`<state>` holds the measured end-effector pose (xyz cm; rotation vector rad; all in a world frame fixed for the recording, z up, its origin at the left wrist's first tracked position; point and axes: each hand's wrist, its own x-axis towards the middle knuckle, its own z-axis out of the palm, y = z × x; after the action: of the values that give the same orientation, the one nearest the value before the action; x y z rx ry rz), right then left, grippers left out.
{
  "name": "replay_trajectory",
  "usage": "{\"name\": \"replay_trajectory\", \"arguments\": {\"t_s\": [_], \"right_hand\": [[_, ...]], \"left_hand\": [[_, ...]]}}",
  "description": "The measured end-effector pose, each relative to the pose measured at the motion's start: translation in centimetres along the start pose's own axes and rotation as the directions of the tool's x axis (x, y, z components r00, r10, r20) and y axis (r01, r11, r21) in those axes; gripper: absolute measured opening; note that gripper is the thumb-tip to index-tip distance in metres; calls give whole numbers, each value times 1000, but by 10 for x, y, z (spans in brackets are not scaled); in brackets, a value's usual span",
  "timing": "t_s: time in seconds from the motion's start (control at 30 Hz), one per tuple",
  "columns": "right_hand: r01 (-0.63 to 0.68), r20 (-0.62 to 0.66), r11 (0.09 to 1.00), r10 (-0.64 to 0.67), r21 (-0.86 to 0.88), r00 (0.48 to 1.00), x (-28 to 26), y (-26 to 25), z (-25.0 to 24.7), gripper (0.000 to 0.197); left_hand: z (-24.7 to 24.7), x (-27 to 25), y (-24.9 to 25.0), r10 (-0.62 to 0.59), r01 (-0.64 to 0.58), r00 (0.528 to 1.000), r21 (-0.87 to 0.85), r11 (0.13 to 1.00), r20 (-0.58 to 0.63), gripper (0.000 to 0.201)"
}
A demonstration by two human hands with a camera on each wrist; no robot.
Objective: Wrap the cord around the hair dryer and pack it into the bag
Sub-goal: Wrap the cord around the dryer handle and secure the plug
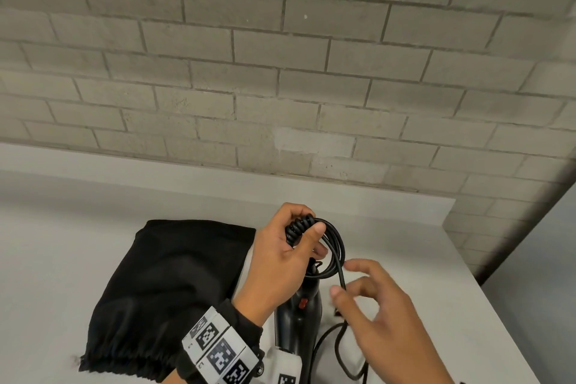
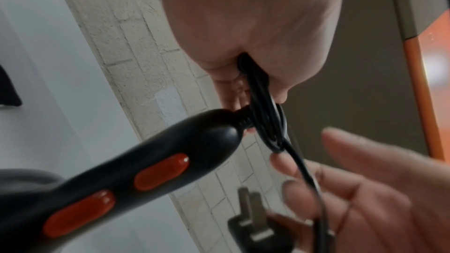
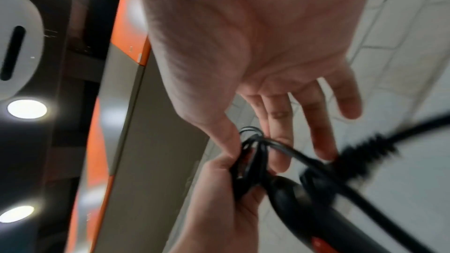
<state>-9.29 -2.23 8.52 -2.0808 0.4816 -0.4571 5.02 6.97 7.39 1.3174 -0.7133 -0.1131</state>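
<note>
— Grip of the left hand [image 1: 280, 256]: on what?
— Its fingers are curled tight round several loops of thin black cord [image 2: 255, 91] and the ribbed cord end of the black plastic hair dryer [image 1: 299, 318], which is handle-up over the white tabletop [image 1: 93, 203].
— And the right hand [image 1: 386, 318]?
— Spread, nearly straight fingers; the loose cord strand only runs between thumb and fingers. The black fabric bag [image 1: 174, 284] lies flat, left of the hair dryer.

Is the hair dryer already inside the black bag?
No: the hair dryer is outside the black bag, just to its right, while the left hand grips loops of its cord.
</note>
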Motion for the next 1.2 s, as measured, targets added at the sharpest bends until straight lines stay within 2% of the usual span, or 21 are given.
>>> {"name": "replay_trajectory", "arguments": {"t_s": [0.1,0.13,0.2,0.27,0.33,0.43,0.53,0.63,0.8,0.93,1.03,1.1,1.2], "right_hand": [[59,63,960,-43,-273,997,7,-11,0,16],[85,38,933,-76,-349,996,8,-12,-1,11],[171,-73,870,-230,-463,970,11,-11,-3,11],[276,-180,838,-397,-470,900,12,-14,-6,10],[373,-219,804,-511,-462,831,15,-20,-10,10],[483,-209,722,-639,-495,740,25,-30,-20,16],[567,-162,678,-696,-468,699,40,-40,-33,13],[603,-112,705,-679,-374,726,54,-49,-39,9],[557,-147,823,-569,-114,809,68,-53,-32,6],[410,-219,907,-382,97,898,72,-41,-16,8],[283,-217,926,-231,250,948,72,-31,-2,10],[159,-154,908,-107,389,982,71,-24,5,10],[-49,-12,804,69,592,998,66,-15,11,13]], "left_hand": [[-1,0,0,12,-11,1000,39,999,-27,23],[-2,0,1,8,-7,999,45,999,-37,24],[-4,0,0,10,-6,999,72,997,-47,20],[-6,0,0,24,-19,999,117,993,-38,14],[-7,-1,1,49,-48,999,156,987,-4,16],[-7,-2,6,88,-99,994,190,977,66,19],[-8,-3,8,132,-156,982,185,970,132,18],[-6,-5,7,145,-174,975,171,970,171,32],[-3,-6,2,236,-261,961,186,947,147,32],[-1,-8,2,284,-310,946,168,936,159,29],[-1,-9,0,311,-333,939,166,928,148,23],[-2,-10,-3,315,-332,941,151,931,128,25],[-2,-11,-5,311,-321,947,147,936,84,24]]}}
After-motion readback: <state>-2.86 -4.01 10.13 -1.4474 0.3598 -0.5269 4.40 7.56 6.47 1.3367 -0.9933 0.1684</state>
